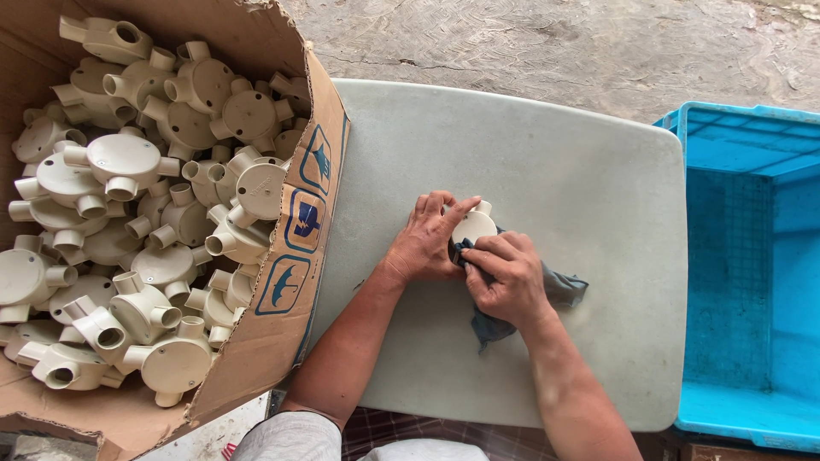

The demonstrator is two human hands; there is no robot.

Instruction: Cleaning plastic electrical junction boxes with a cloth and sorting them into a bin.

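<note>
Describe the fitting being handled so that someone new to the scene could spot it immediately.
On the grey table, between the cardboard box and the blue crate, two hands meet. The left hand steadies a cream round junction box; it alone lies outside the box, against a dark cloth.

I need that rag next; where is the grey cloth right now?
Head view, table centre: the grey cloth lies under the right hand, against the cream fitting.

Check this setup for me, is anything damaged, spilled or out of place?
Only the cardboard box looks worn: its rim is torn and its right wall leans out against the table. The fittings stay heaped inside, none spilled. Both hands, left and right, hold one fitting and a cloth.
</note>
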